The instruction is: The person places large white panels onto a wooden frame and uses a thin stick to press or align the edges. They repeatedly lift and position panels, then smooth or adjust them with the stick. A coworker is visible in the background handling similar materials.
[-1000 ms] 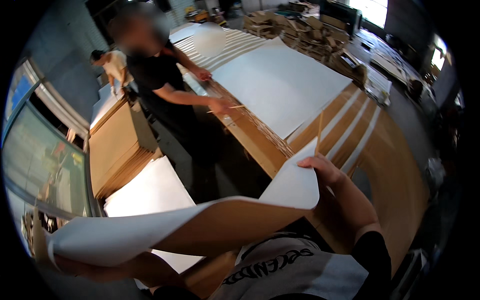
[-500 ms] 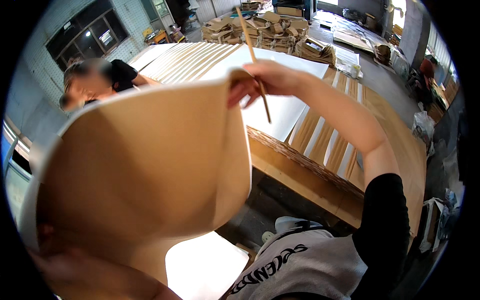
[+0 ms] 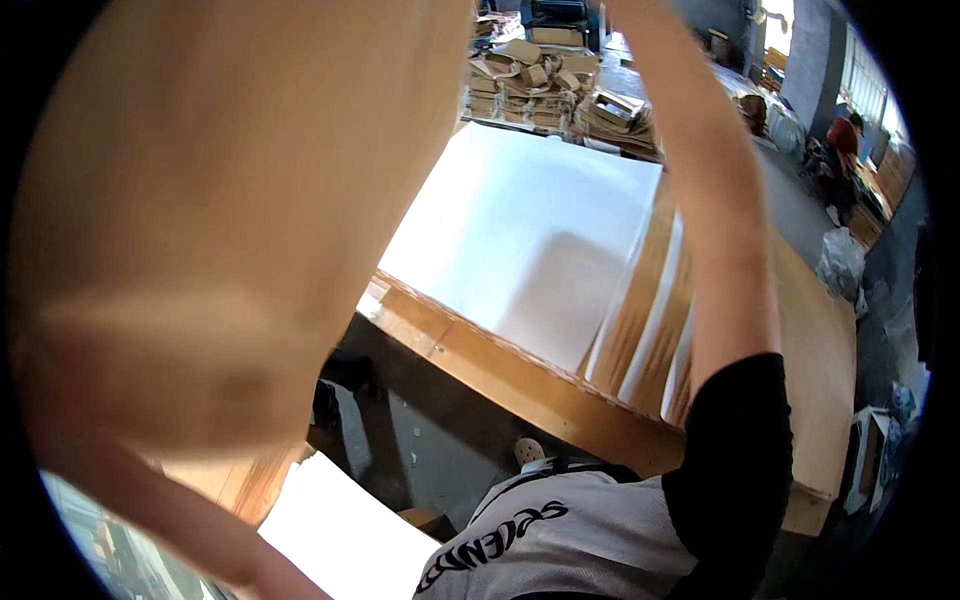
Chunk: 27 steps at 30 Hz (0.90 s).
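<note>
A large brown paperboard sheet [image 3: 230, 200], blurred by motion, fills the left of the head view and runs out past its top. My left forearm reaches up from the lower edge to the sheet's lower left part, where my left hand [image 3: 65, 435] is dark and smeared; its fingers cannot be made out. My right arm stretches far up, and its hand passes beyond the top edge, so its grip is hidden. Under the raised arms a white sheet [image 3: 500, 220] lies flat on the stack, with a shadow across its near right part.
Brown and white strips [image 3: 650, 290] lie right of the white sheet. Another white sheet [image 3: 345, 530] is close at lower left. Piled brown cardboard [image 3: 540, 75] stands behind the table. A person in red [image 3: 845, 140] is far right; plastic bags [image 3: 842, 262] lie nearer.
The brown sheet has swung upward and shows flatter, uncovering more of the white sheet. My right hand has risen out of view with the thin stick it held. The person at far left is now hidden.
</note>
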Each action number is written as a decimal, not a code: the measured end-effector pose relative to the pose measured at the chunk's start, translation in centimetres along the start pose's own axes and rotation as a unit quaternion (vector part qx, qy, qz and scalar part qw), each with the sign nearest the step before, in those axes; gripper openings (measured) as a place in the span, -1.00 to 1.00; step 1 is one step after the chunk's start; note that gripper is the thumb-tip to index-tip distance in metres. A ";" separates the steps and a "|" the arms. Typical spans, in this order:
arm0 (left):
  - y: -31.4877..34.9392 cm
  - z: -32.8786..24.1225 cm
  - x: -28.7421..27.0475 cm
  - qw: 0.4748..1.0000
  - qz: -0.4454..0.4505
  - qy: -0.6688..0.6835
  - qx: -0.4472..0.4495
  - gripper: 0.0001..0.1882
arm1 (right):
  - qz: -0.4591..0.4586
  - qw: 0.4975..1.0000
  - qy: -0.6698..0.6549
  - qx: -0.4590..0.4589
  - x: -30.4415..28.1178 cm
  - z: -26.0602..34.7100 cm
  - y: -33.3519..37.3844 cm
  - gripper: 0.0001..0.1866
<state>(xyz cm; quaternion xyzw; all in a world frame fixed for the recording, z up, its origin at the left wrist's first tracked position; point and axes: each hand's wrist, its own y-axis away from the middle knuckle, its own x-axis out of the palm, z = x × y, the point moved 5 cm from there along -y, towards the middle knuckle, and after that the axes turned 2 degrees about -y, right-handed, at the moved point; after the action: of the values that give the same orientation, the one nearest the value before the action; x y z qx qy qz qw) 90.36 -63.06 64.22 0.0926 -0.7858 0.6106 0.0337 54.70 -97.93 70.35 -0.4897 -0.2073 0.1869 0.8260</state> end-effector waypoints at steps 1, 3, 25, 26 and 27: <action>-1.0 3.3 0.3 0.998 0.026 0.060 -0.023 -0.65 | -0.022 0.996 0.077 -0.045 -2.5 1.6 -0.3 -0.63; -2.7 5.9 0.2 0.988 0.074 0.110 -0.073 -0.66 | -0.068 0.950 0.267 -0.146 -6.0 3.1 1.2 -0.63; 40.8 61.3 -14.6 0.646 -0.018 0.114 -0.754 -0.52 | -0.665 0.624 0.181 0.368 1.2 -14.4 58.8 -0.54; 41.5 61.8 -14.8 0.637 -0.038 0.125 -0.760 -0.56 | -0.671 0.620 0.163 0.374 1.1 -14.9 60.3 -0.59; 41.8 62.0 -14.7 0.626 -0.037 0.120 -0.770 -0.59 | -0.696 0.600 0.158 0.361 1.0 -15.3 61.4 -0.61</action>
<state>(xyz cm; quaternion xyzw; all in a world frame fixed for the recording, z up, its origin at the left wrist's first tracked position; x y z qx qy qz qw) 100.66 -111.51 6.27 -0.0120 -0.9544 -0.2130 0.2090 57.10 -80.91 9.47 0.1195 -0.2675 -0.4649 0.8355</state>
